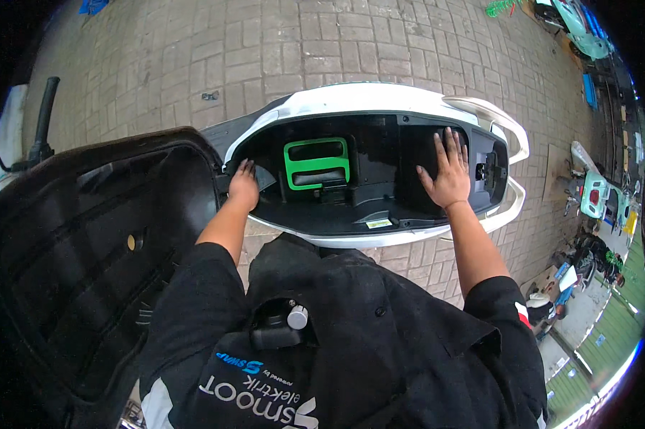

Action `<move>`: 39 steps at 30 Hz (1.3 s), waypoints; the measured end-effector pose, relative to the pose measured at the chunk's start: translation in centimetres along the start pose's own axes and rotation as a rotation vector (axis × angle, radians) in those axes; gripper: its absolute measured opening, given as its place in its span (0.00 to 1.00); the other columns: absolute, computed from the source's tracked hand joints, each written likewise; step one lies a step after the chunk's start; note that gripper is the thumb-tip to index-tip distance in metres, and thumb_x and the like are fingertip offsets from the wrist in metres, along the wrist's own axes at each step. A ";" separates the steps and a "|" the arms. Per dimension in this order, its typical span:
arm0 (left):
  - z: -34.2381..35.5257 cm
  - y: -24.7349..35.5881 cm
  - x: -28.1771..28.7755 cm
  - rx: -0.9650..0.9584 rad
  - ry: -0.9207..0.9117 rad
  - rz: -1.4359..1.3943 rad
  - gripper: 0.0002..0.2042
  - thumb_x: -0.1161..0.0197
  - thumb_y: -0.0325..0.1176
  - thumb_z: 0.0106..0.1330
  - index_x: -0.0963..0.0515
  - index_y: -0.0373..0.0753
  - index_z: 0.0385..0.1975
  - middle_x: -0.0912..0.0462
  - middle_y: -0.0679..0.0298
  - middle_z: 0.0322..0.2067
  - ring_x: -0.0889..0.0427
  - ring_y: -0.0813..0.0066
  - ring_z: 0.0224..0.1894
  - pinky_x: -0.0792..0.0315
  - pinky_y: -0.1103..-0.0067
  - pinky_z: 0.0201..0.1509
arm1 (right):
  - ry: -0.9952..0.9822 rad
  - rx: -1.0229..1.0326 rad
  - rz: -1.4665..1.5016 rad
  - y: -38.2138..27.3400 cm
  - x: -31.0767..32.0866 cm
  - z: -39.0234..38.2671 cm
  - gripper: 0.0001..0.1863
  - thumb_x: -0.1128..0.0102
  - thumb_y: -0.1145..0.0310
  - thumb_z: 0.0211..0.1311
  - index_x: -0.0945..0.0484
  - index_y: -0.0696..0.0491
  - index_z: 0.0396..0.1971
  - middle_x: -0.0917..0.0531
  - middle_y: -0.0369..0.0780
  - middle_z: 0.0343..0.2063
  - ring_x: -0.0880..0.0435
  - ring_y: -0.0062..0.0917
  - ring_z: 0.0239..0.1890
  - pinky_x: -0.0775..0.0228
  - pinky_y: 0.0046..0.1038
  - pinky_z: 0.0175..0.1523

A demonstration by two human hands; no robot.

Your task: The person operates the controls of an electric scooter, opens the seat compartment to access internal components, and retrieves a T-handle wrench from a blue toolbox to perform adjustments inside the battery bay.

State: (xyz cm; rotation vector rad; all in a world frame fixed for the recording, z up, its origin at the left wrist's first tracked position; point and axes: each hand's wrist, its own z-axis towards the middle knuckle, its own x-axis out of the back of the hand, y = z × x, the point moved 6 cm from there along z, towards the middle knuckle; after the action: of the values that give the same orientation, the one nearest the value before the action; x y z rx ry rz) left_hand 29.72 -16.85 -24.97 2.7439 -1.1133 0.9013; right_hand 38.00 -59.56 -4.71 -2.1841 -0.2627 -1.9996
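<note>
A white scooter point(401, 94) stands across in front of me, its black under-seat compartment point(379, 161) uncovered. My right hand point(450, 171) lies flat against the dark lining at the compartment's right end, fingers stretched and slightly apart. At the left end, my left hand point(243, 187) rests by the rim near the seat hinge, its fingers pointing away from me and partly in shadow. Beside it shows a small grey patch point(265, 178); whether the hand touches it I cannot tell. Between my hands a bright green handle frame point(316, 163) sits in the compartment floor.
The raised black seat point(86, 264) fills the left side, underside showing. A handlebar grip point(47, 107) stands beyond it. White grab rails point(520, 143) stick out at the scooter's right end. Brick paving point(322, 43) lies around. Mint-green scooters point(595, 191) and a person point(544, 309) are farther right.
</note>
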 end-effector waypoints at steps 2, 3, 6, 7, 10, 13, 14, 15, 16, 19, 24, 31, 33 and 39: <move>0.8 -0.5 -0.5 -0.038 -0.043 -0.062 0.25 0.52 0.40 0.67 0.30 0.37 0.63 0.48 0.55 0.73 0.58 0.60 0.77 0.72 0.59 0.77 | 0.003 -0.004 0.005 0.0 0.2 0.0 0.43 0.38 0.48 0.57 0.43 0.44 0.71 0.49 0.42 0.73 0.53 0.37 0.76 0.61 0.41 0.76; 1.2 -0.5 -0.7 -0.056 -0.065 -0.093 0.26 0.51 0.41 0.67 0.31 0.37 0.64 0.48 0.55 0.73 0.59 0.60 0.77 0.74 0.58 0.77 | 0.004 -0.006 0.007 0.0 0.2 0.0 0.43 0.38 0.48 0.57 0.43 0.44 0.71 0.48 0.42 0.73 0.52 0.37 0.75 0.61 0.41 0.76; 1.2 0.0 2.2 -0.005 -0.216 -0.148 0.28 0.45 0.38 0.63 0.32 0.41 0.65 0.47 0.53 0.72 0.58 0.57 0.77 0.71 0.55 0.76 | -0.007 -0.027 0.024 -0.1 0.3 0.3 0.43 0.38 0.49 0.56 0.43 0.42 0.71 0.47 0.42 0.73 0.51 0.37 0.75 0.60 0.41 0.76; 1.4 0.1 2.5 0.027 -0.263 -0.176 0.29 0.44 0.37 0.62 0.32 0.41 0.66 0.47 0.53 0.72 0.57 0.56 0.77 0.70 0.54 0.76 | -0.006 -0.030 0.021 -0.1 0.3 0.4 0.42 0.38 0.49 0.56 0.43 0.41 0.71 0.47 0.42 0.73 0.51 0.37 0.75 0.60 0.41 0.76; 2.5 1.6 3.7 -0.029 -0.160 -0.412 0.23 0.41 0.36 0.59 0.22 0.40 0.55 0.27 0.50 0.60 0.29 0.54 0.64 0.41 0.58 0.69 | -0.004 -0.035 0.015 0.0 0.3 0.4 0.42 0.37 0.50 0.55 0.42 0.39 0.70 0.46 0.42 0.73 0.50 0.37 0.75 0.59 0.42 0.76; 2.2 3.3 4.6 -0.103 -0.086 -0.492 0.17 0.40 0.37 0.59 0.18 0.38 0.46 0.18 0.51 0.50 0.19 0.55 0.54 0.29 0.63 0.60 | -0.004 -0.037 0.015 0.0 0.3 0.4 0.41 0.36 0.52 0.54 0.40 0.39 0.70 0.46 0.42 0.72 0.49 0.37 0.75 0.58 0.42 0.76; 1.9 3.8 5.0 -0.136 -0.058 -0.483 0.16 0.40 0.38 0.59 0.16 0.37 0.43 0.16 0.52 0.47 0.17 0.55 0.50 0.26 0.64 0.56 | -0.003 -0.039 0.019 0.0 0.3 0.4 0.41 0.36 0.53 0.54 0.40 0.38 0.69 0.45 0.42 0.72 0.49 0.37 0.75 0.58 0.42 0.76; 1.7 3.8 5.1 -0.133 -0.064 -0.501 0.16 0.40 0.39 0.60 0.16 0.37 0.42 0.16 0.52 0.47 0.17 0.55 0.50 0.26 0.64 0.56 | -0.003 -0.040 0.024 0.0 0.4 0.4 0.41 0.36 0.53 0.54 0.40 0.38 0.69 0.45 0.42 0.72 0.49 0.38 0.75 0.58 0.42 0.76; 1.2 3.6 5.5 -0.131 -0.071 -0.520 0.16 0.41 0.39 0.60 0.16 0.37 0.41 0.16 0.52 0.47 0.17 0.54 0.50 0.26 0.64 0.56 | -0.003 -0.042 0.026 0.0 0.4 0.4 0.41 0.36 0.54 0.53 0.39 0.38 0.69 0.45 0.42 0.72 0.49 0.38 0.74 0.58 0.42 0.76; 1.0 3.9 5.2 -0.173 -0.072 -0.507 0.16 0.42 0.40 0.61 0.16 0.37 0.40 0.16 0.51 0.46 0.17 0.53 0.50 0.24 0.64 0.54 | -0.001 -0.044 0.031 0.0 0.4 0.4 0.41 0.35 0.55 0.53 0.39 0.38 0.69 0.45 0.42 0.72 0.49 0.38 0.74 0.58 0.42 0.76; 0.7 4.5 6.4 -0.253 0.110 -0.647 0.15 0.42 0.42 0.62 0.17 0.34 0.33 0.16 0.49 0.38 0.17 0.48 0.42 0.23 0.60 0.45 | -0.018 -0.033 0.019 0.0 0.4 0.3 0.41 0.38 0.55 0.54 0.40 0.40 0.70 0.45 0.44 0.72 0.50 0.40 0.74 0.59 0.42 0.76; -0.2 6.7 12.3 -0.244 0.525 -0.828 0.18 0.35 0.42 0.57 0.21 0.38 0.44 0.21 0.52 0.39 0.19 0.49 0.42 0.24 0.60 0.47 | -0.015 -0.035 0.031 0.1 0.4 0.5 0.40 0.36 0.55 0.53 0.39 0.36 0.68 0.45 0.41 0.72 0.50 0.37 0.75 0.59 0.42 0.76; 0.3 7.6 13.0 -0.211 0.507 -0.799 0.21 0.34 0.42 0.57 0.22 0.41 0.49 0.22 0.53 0.44 0.20 0.51 0.46 0.25 0.61 0.50 | -0.023 -0.029 0.029 0.1 0.4 0.5 0.40 0.36 0.55 0.53 0.39 0.37 0.68 0.46 0.42 0.72 0.50 0.38 0.75 0.59 0.42 0.76; 0.7 10.8 14.3 -0.059 0.456 -0.632 0.26 0.30 0.44 0.53 0.24 0.43 0.53 0.23 0.55 0.47 0.23 0.53 0.53 0.27 0.62 0.54 | -0.031 -0.003 0.035 0.3 0.3 0.2 0.40 0.37 0.54 0.53 0.39 0.36 0.69 0.48 0.44 0.73 0.52 0.39 0.75 0.59 0.44 0.76</move>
State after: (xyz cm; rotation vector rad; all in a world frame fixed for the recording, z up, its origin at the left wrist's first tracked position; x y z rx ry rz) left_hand 31.17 -33.96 -19.78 2.3968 -0.1736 1.2431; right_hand 38.28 -59.79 -4.46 -2.2077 -0.2233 -1.9502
